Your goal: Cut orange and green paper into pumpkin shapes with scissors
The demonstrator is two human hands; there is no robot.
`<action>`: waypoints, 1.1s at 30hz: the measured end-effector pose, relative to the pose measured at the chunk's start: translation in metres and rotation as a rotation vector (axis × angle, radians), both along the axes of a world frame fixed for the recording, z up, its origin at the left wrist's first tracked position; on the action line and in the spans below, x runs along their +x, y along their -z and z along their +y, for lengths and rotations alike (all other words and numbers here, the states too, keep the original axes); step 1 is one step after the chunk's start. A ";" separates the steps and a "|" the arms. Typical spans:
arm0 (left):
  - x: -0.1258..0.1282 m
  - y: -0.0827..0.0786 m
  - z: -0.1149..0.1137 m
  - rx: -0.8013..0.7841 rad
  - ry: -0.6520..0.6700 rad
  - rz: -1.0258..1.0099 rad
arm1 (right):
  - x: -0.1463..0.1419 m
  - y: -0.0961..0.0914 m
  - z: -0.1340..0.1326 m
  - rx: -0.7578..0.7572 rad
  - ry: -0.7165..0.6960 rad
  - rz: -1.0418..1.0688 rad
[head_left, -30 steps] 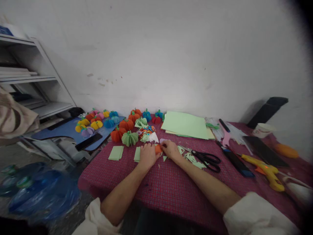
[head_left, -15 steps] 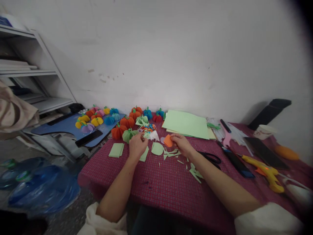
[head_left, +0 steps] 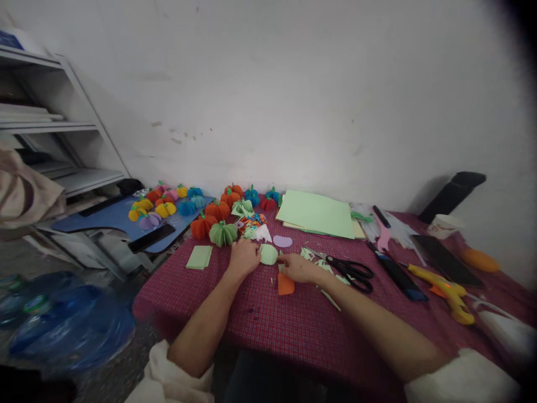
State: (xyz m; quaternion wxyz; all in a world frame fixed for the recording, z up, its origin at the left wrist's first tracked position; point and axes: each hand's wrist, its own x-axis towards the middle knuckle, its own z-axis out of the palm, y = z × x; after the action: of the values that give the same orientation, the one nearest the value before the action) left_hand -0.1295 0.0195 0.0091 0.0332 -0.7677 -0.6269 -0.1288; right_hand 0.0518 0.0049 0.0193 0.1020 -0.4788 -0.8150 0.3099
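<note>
Right hand (head_left: 292, 267) is just beside orange paper (head_left: 286, 285), cup (head_left: 443, 227) markings illegible.

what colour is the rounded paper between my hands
The rounded paper is pale green, clearest in the head view.

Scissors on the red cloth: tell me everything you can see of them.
The scissors have black handle loops, plastic-looking, and slim, greyish, metal-looking blades. They lie unheld beyond the right forearm, blades pointing left, loops right, among pale green scraps on the red checked cloth. The loops stand apart; whether the blades are open is too small to tell.
</note>
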 end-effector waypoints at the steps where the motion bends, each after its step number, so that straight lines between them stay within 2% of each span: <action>1: 0.000 0.001 0.000 -0.004 0.012 0.008 | -0.003 0.001 0.004 0.020 0.006 -0.018; 9: 0.002 0.002 -0.003 0.017 0.006 0.053 | -0.009 0.011 0.021 0.082 0.035 -0.085; 16: 0.004 0.001 -0.005 0.020 0.019 0.022 | -0.008 0.004 0.019 0.061 0.034 -0.064; 19: 0.000 -0.001 -0.004 0.037 -0.050 -0.015 | -0.001 -0.001 0.017 0.055 0.039 -0.038; 23: -0.010 -0.006 0.000 0.103 -0.228 -0.084 | 0.017 -0.005 -0.001 0.029 0.017 -0.005; 25: -0.013 -0.008 0.002 0.126 -0.276 -0.107 | 0.025 -0.003 -0.015 0.000 -0.031 -0.002; 29: -0.018 -0.013 0.002 0.143 -0.291 -0.130 | 0.035 0.004 -0.042 0.021 -0.030 -0.005; 33: -0.029 -0.019 -0.014 0.180 -0.278 -0.105 | 0.042 0.005 -0.055 0.197 -0.034 -0.046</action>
State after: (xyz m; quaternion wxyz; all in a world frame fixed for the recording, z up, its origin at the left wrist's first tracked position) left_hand -0.1585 0.0058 0.0281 0.0865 -0.6596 -0.7139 -0.2185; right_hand 0.0941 -0.0503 0.0142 0.1246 -0.4596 -0.8517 0.2187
